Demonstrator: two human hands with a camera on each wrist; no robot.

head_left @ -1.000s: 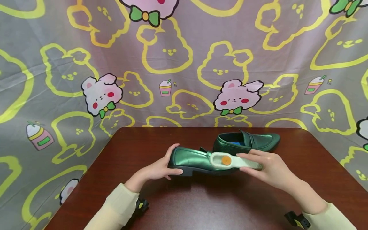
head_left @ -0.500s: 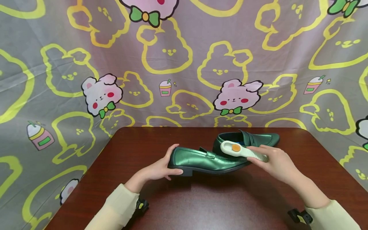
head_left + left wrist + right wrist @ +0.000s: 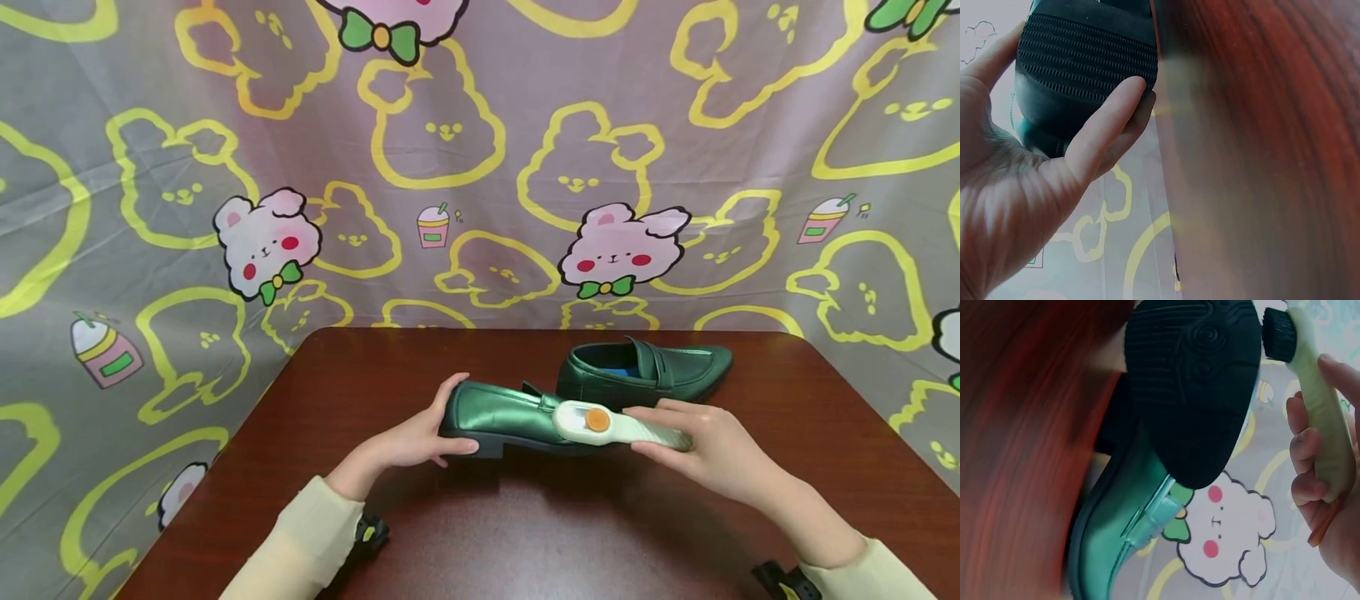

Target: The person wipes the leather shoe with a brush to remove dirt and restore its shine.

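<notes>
A shiny green loafer (image 3: 498, 408) is held sideways above the table, toe to the right. My left hand (image 3: 408, 437) grips it round the heel; the left wrist view shows the thumb on the ridged black heel (image 3: 1085, 59). With my right hand (image 3: 723, 446) I hold a pale green brush (image 3: 637, 427) with an orange button, its head over the front side of the loafer. Dark bristles (image 3: 1279, 336) face the shoe in the right wrist view, close beside the black sole (image 3: 1194, 381). The loafer's toe is mostly hidden behind the brush in the head view.
Behind the held shoe, a second green loafer (image 3: 678, 377) stands upright on the brown table (image 3: 375, 358), with blue showing inside it. A patterned curtain (image 3: 480, 208) hangs behind the table and to its sides.
The brush went up and right along the loafer toward the toe, then came back left and down to the shoe's side. My left hand and the held loafer stayed almost still.
</notes>
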